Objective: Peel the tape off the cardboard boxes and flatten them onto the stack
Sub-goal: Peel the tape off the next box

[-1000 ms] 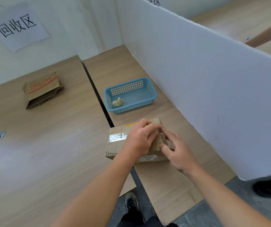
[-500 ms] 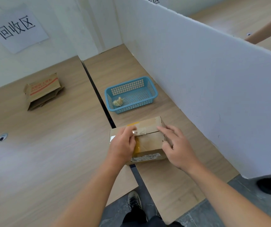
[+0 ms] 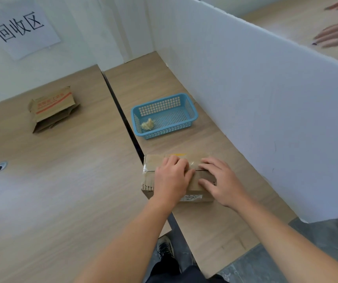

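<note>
A person works at a sealed cardboard box on a wooden table, on the near side of a blue basket that serves as the marker here. The box lies flat with its taped top face up. Its long axis runs left to right, roughly in line with the basket's long side, and one long side faces the person.

The left hand lies on the top of the box with its fingers bent over the clear tape along the seam. Whether they pinch the tape cannot be told. The right hand rests just beside it, fingers spread and straight, pressing on the lid.

A white label on the box's near face carries print too small to read, and a yellow mark shows at the far top edge.

Inside the basket sits a crumpled wad of pale material. Left of the basket, across the gap between the tabletops, lies a flattened box with a red band and red characters that cannot be made out. On the wall up and left of the basket, a paper sign reads 回收区. A white divider panel stands just right of the basket.
</note>
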